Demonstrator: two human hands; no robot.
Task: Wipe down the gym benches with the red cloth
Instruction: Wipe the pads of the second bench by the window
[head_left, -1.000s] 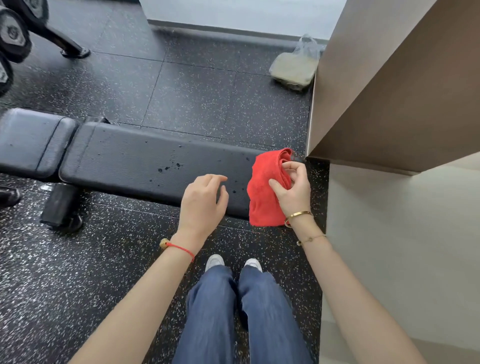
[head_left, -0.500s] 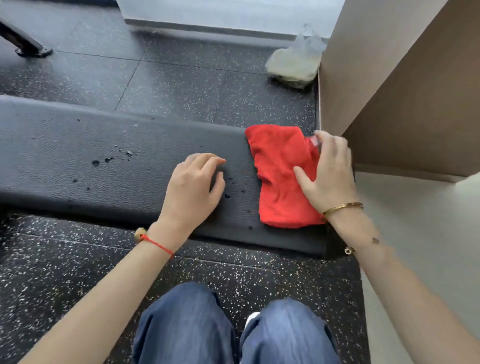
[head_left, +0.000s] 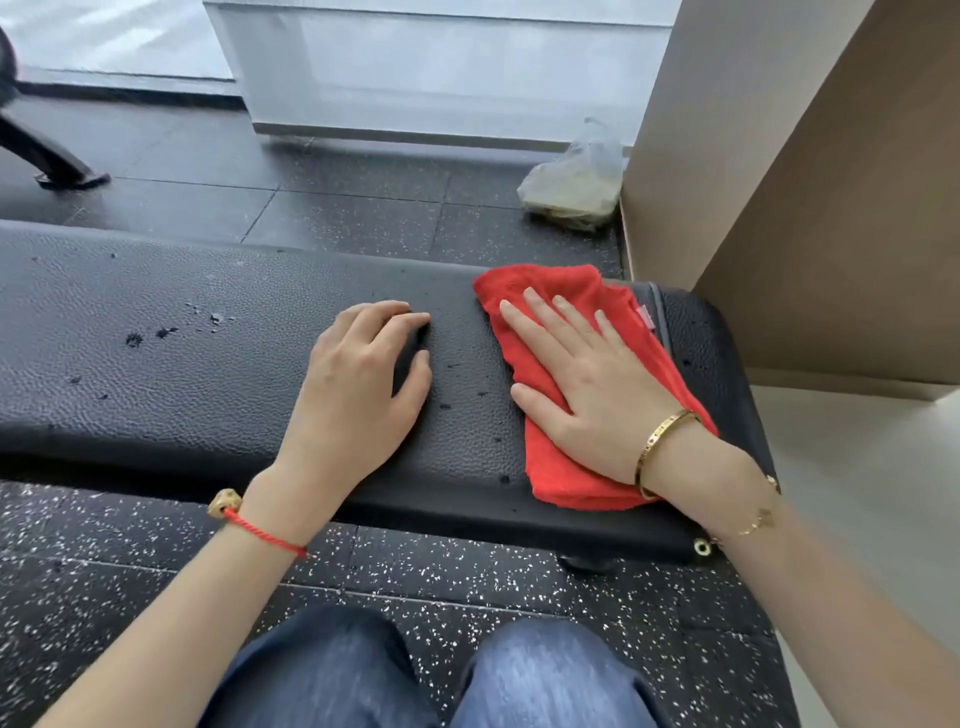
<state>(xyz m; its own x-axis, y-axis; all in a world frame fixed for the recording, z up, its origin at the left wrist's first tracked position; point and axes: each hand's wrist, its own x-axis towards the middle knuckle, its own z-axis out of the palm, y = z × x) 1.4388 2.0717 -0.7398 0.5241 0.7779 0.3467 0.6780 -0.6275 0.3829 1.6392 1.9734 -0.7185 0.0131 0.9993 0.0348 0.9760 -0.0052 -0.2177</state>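
Note:
A black padded gym bench (head_left: 182, 364) runs across the view from the left edge to the right. A red cloth (head_left: 563, 288) lies spread on its right end. My right hand (head_left: 582, 379) presses flat on the cloth, palm down with fingers extended, and wears a gold bangle. My left hand (head_left: 358, 389) rests on the bare bench pad just left of the cloth, fingers loosely curled and holding nothing. Dark wet spots (head_left: 166, 330) dot the pad to the left of my hands.
A beige panelled wall corner (head_left: 779, 182) stands close behind the bench's right end. A crumpled plastic bag (head_left: 576, 182) lies on the speckled black rubber floor (head_left: 363, 208) beside it. A black equipment foot (head_left: 57, 166) stands at the far left. My knees are at the bottom.
I have come down closer to the bench. My right hand has laid the cloth on the pad and flattened onto it. My left hand has settled on the pad.

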